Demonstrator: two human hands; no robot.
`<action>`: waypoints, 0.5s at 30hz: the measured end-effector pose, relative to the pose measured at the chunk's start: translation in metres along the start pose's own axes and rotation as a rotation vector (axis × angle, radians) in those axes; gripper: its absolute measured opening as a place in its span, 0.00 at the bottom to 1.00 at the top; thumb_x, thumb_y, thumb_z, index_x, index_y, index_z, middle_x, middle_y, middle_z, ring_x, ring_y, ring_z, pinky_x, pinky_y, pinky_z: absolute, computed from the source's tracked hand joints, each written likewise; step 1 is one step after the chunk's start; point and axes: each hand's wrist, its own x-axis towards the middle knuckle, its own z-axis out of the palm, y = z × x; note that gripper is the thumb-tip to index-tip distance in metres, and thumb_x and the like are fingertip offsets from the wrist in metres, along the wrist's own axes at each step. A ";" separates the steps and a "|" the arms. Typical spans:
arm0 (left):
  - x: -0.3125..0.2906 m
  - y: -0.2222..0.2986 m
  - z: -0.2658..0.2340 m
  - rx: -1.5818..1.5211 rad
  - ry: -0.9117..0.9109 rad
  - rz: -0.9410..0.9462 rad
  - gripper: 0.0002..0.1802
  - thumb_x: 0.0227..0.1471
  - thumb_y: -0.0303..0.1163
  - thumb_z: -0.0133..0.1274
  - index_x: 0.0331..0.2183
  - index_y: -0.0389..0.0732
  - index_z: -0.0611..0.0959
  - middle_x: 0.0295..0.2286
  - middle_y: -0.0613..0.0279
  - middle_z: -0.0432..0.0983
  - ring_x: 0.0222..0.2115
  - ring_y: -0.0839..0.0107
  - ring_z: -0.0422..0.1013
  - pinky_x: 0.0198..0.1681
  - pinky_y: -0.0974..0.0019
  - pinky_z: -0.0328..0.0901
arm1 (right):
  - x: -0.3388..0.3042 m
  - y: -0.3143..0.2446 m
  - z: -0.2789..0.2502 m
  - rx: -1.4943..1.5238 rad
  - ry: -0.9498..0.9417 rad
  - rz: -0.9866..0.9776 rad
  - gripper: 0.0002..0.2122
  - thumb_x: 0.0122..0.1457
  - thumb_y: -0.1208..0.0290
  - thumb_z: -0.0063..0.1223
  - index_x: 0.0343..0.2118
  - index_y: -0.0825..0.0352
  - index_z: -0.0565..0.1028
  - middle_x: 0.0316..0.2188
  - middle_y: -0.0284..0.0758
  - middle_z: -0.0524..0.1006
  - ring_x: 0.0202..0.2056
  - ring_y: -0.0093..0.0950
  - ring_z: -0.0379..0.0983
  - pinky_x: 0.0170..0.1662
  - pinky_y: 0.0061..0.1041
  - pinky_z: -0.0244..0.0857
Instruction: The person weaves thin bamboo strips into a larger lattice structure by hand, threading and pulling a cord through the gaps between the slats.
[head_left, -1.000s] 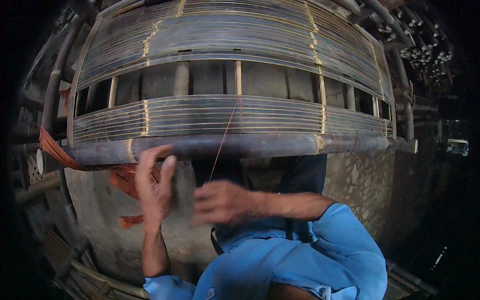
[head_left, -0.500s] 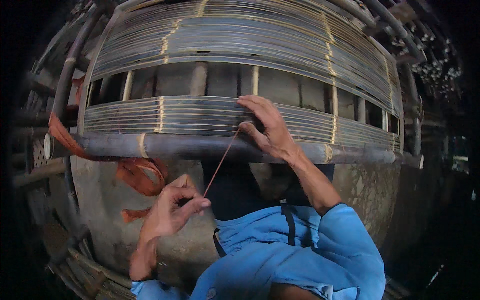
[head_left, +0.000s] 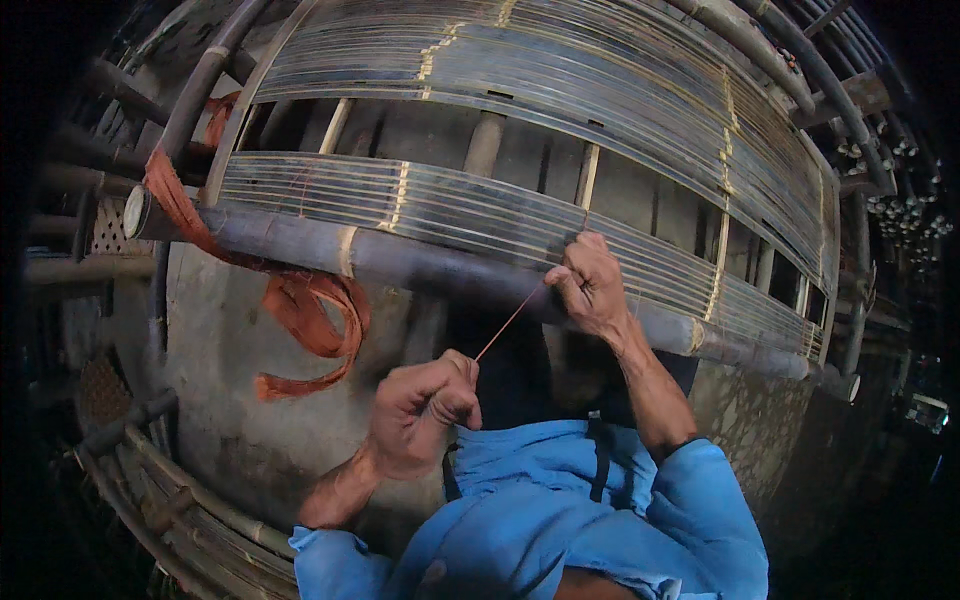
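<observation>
Stained grey surface, wall or floor, backs a dim space crowded with bamboo poles. Between the two hands runs one thin reddish thread, looking straight and taut, its long axis slanting from lower left to upper right, just below the front bamboo pole. Its lower end meets the left hand, curled closed with thumb and fingers pinching it, near the body and apart from the pole. Its upper end reaches the right hand, also curled, thumb pressed against the fingers with the thread gripped there (the exact hold is partly hidden). Of the two, the right hand is nearer the frame, lying across the view of the pole and the lower slatted band; whether it touches them I cannot tell. Counted up: one thread, two hands, one front pole, and two slatted bands, the wider upper slatted band lying beyond a single barred gap; their strips are too many to count. Farther left, one orange-red ribbon drapes over the pole's end and hangs in a loop. Nearest the viewer, one blue shirt covers the person's torso.
</observation>
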 end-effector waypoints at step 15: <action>-0.009 -0.102 -0.262 0.613 1.083 0.150 0.33 0.52 0.28 0.65 0.54 0.40 0.65 0.41 0.56 0.72 0.31 0.71 0.71 0.33 0.68 0.67 | -0.012 -0.116 0.032 -0.049 -0.722 -0.532 0.09 0.58 0.62 0.60 0.33 0.62 0.78 0.27 0.35 0.75 0.32 0.34 0.72 0.42 0.33 0.63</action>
